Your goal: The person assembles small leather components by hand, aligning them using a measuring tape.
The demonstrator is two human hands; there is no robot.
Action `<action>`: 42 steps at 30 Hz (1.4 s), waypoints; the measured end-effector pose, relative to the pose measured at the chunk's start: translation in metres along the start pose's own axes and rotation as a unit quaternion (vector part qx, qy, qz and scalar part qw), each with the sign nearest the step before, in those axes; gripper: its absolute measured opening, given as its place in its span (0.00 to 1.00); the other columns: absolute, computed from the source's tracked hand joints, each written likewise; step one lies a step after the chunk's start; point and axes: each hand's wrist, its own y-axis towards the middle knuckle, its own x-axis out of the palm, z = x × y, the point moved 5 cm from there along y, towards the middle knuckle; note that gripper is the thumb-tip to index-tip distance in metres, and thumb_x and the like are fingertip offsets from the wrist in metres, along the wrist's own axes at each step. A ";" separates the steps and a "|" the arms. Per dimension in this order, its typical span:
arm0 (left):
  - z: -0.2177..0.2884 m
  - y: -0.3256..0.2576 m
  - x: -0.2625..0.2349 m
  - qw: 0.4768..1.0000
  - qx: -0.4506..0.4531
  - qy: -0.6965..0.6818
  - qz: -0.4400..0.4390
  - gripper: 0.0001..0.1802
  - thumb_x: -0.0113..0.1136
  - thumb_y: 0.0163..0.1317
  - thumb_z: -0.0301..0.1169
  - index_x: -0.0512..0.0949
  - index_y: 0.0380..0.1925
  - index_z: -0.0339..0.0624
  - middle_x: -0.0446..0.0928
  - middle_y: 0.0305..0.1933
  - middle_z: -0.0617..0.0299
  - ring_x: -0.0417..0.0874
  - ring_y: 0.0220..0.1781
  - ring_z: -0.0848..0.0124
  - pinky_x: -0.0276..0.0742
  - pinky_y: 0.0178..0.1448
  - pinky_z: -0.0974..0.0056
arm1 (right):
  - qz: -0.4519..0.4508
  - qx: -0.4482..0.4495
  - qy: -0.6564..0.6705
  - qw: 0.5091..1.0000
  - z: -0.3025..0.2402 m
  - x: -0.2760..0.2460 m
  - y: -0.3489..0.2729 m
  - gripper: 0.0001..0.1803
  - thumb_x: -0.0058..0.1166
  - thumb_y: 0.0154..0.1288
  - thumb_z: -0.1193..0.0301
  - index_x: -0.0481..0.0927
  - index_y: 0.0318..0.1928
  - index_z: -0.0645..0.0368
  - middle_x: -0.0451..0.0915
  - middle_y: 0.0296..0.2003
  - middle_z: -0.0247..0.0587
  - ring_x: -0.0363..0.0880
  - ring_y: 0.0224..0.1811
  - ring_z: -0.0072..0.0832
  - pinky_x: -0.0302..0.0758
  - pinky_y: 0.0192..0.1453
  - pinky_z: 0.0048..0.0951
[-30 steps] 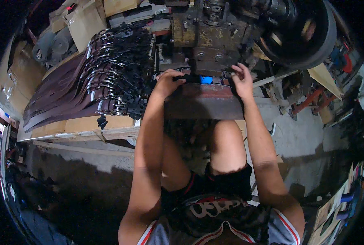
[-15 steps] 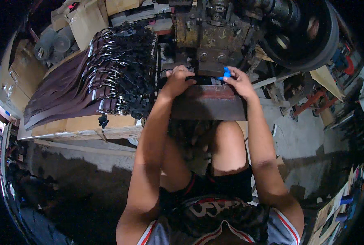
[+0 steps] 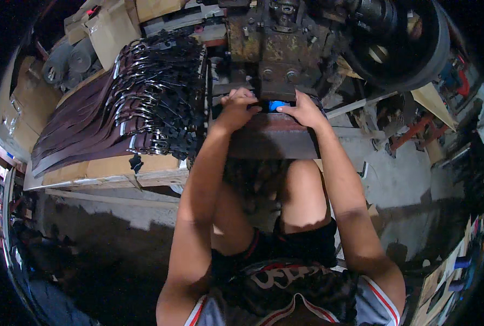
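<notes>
Looking down from the head view, your right hand (image 3: 306,110) pinches a small blue piece (image 3: 278,105) at the press's (image 3: 277,51) die opening, just left of its fingertips; your left hand (image 3: 236,108) curls clenched on the bed plate (image 3: 272,138) alongside, slightly farther off.
</notes>
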 end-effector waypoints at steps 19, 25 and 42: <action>0.016 0.010 0.001 0.989 -0.042 0.024 -0.141 0.23 0.69 0.44 0.46 0.80 0.40 0.48 0.70 0.53 0.58 0.66 0.58 0.57 0.60 0.58 0.53 | 0.011 -0.003 -0.046 0.999 0.000 0.000 -0.005 0.38 0.63 0.47 0.75 0.61 0.59 0.68 0.75 0.51 0.53 0.73 0.55 0.37 0.66 0.60 0.32; 0.005 0.013 0.013 0.985 -0.056 0.038 -0.157 0.25 0.67 0.47 0.48 0.78 0.43 0.48 0.70 0.53 0.54 0.68 0.55 0.52 0.63 0.58 0.52 | 0.043 -0.005 -0.008 0.999 0.012 -0.006 -0.012 0.43 0.62 0.46 0.75 0.55 0.63 0.70 0.75 0.51 0.55 0.73 0.55 0.38 0.66 0.59 0.31; 0.009 0.015 0.006 0.990 -0.066 -0.025 -0.125 0.25 0.68 0.46 0.44 0.78 0.43 0.43 0.71 0.50 0.52 0.67 0.56 0.52 0.64 0.60 0.55 | 0.031 -0.007 0.052 0.998 0.021 0.005 -0.005 0.42 0.59 0.48 0.78 0.54 0.64 0.69 0.77 0.46 0.52 0.76 0.50 0.36 0.68 0.56 0.29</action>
